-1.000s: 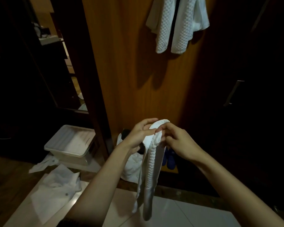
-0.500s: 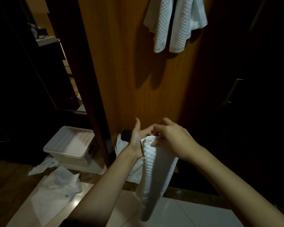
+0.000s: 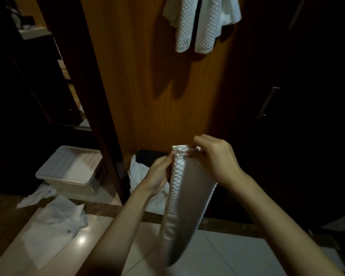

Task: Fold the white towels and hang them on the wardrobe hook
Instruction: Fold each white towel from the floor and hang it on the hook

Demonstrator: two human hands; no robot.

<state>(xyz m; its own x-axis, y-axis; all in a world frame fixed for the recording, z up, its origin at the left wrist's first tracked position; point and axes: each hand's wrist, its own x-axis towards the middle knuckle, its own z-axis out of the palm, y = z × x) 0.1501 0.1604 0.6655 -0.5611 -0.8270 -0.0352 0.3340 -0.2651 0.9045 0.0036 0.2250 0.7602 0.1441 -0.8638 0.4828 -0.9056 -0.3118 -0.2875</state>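
While I stand facing the wooden wardrobe door [image 3: 157,86], my right hand [image 3: 217,162] pinches the top edge of a folded white towel [image 3: 183,206] and my left hand [image 3: 159,174] grips just beside it. Its long axis hangs straight down from both hands. Far above, slightly right, hung towels [image 3: 199,24] presumably mark the hook, which is hidden; my right hand is nearer.

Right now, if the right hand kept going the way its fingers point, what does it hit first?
The right hand points left across the towel top it pinches. Just past that fold sits the left hand, so probably its fingers come first. Depth between the two hands is unclear.
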